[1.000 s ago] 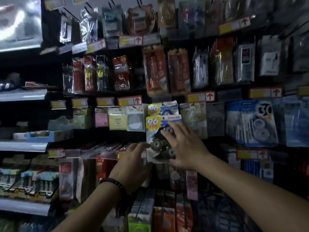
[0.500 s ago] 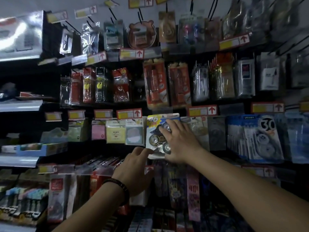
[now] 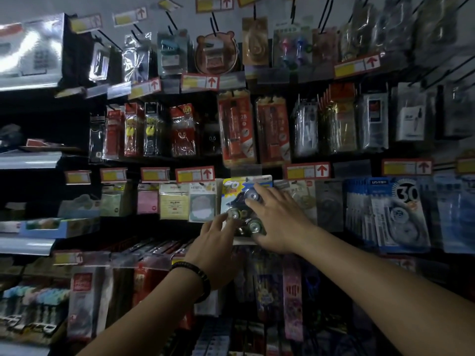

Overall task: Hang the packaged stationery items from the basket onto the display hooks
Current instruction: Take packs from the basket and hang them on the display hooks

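Moved: correction-tape pack (image 3: 237,199) now sits higher than a second ago, both hands risen with it | Pack: flat against the display, just under the price-tag row (image 3: 194,173); beside a sticky-note pack (image 3: 202,205) | right hand (image 3: 279,222): fingers spread, pressing its front | left hand (image 3: 214,244): fingers straight, tips touching its lower-left edge

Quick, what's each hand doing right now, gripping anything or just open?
Left hand: open, straight fingers touching the lower left of the correction tape pack.
Right hand: open, fingers spread flat, pressing the same pack.
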The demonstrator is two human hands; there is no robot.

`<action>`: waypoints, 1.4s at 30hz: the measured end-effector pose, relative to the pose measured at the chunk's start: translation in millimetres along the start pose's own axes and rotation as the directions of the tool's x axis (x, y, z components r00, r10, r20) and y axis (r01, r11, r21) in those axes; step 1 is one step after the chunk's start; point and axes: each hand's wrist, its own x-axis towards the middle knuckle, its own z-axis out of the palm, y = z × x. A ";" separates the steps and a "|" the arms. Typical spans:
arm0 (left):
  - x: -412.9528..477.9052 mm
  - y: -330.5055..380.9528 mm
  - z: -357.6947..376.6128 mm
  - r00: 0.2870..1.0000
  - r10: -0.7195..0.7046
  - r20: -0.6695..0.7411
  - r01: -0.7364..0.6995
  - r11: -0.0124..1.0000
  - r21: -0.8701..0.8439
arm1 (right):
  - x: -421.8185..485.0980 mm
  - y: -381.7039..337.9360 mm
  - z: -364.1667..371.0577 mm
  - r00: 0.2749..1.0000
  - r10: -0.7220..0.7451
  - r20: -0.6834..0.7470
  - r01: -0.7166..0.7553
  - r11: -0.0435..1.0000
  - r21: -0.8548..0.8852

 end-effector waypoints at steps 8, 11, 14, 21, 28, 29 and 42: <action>-5.2 18.3 -2.4 0.998 0.057 0.002 -0.057 0.992 0.114 | -46.1 39.2 22.7 0.986 0.059 -0.154 -0.051 0.997 0.052; -3.9 24.0 -0.4 0.995 0.098 0.031 -0.103 0.972 0.211 | -61.7 61.7 30.5 0.994 0.100 -0.031 -0.101 0.995 -0.017; 3.5 30.8 6.2 0.992 0.112 0.053 -0.123 0.951 0.284 | -65.0 77.4 36.3 0.993 0.107 0.057 -0.103 0.992 -0.068; 27.3 33.9 27.6 0.995 0.081 0.063 -0.099 0.921 0.377 | -51.0 87.3 48.2 0.973 0.169 0.157 -0.158 0.984 -0.078; 38.4 29.8 38.1 0.996 0.058 0.071 -0.085 0.880 0.467 | -39.2 95.1 56.9 0.973 0.170 0.156 -0.160 0.984 -0.074; 40.2 31.1 36.4 0.996 0.063 0.069 -0.088 0.881 0.465 | -37.3 95.3 58.6 0.973 0.170 0.155 -0.161 0.984 -0.070; 49.1 28.8 14.0 0.990 0.141 0.019 -0.138 0.917 0.375 | -28.3 61.6 41.1 0.973 0.076 -0.217 -0.039 0.984 0.172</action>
